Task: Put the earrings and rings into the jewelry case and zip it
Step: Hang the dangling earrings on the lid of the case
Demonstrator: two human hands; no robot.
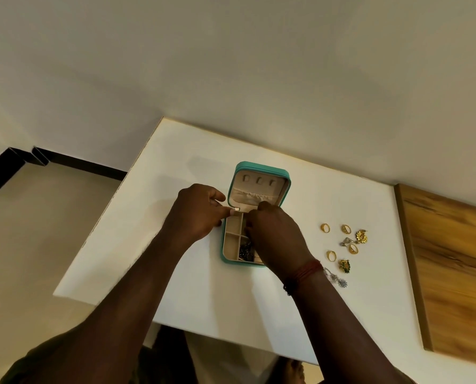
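Two hands meet over the open jewelry case (232, 239), which sits near the middle of the white table (217, 295). The left hand (201, 212) has its thumb and forefinger (225, 211) pinched on a small metal tab (236, 208) at the case's left rim, just beside the hinge, with the other fingers curled back. The right hand (275, 234) hangs over the right half of the tray, knuckles up and fingers bent down into it. Its back hides the fingertips, so I cannot tell whether they grasp anything. A red thread band (304, 273) circles that wrist.

The case is teal outside and cream inside. Its lid (259, 184) stands up on the side towards the table's far edge, showing three small slots and a gathered pocket. The tray is split into compartments, and a dark tangle of jewelry (244, 249) lies in one towards the near edge.

Loose pieces lie on the table to the right of the case, towards the right edge. They include four gold rings (325, 228), two gold flower earrings (361, 236), a silver triangular earring (347, 241) between them, and a silvery earring (339, 281) just beside the right wrist. A wooden panel (453, 259) runs along the table's right edge.
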